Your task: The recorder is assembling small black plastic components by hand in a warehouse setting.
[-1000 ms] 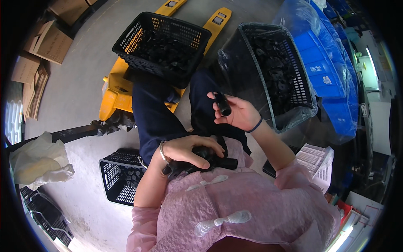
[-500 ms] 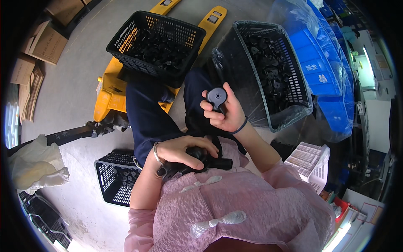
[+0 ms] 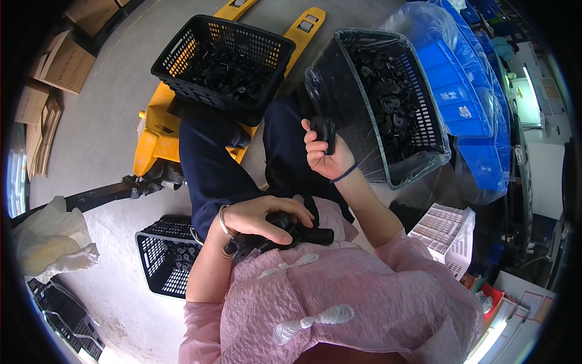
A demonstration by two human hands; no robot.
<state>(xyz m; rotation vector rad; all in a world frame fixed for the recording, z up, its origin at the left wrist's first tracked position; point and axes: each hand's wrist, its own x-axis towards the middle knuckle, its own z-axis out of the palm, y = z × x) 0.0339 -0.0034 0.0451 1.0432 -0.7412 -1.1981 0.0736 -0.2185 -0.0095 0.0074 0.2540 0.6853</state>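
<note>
Raised in front of my right knee, my right hand is closed around a black plastic part with a rounded head, now seen nearly edge-on. My left hand lies curved over several black plastic parts in my lap, its fingers and thumb around them. One tube-shaped end sticks out past the thumb. The palm hides most of that pile. Beyond my right hand, a black crate lined with clear plastic holds many similar dark parts.
Ahead, another black crate of dark parts sits on a yellow pallet truck. A smaller black crate is by my left side. Blue bins in plastic wrap and a white crate stand right. Cardboard boxes are at far left.
My right hand has turned the black part from face-on to nearly edge-on and shifted slightly right. My left hand stays over the parts in my lap.
</note>
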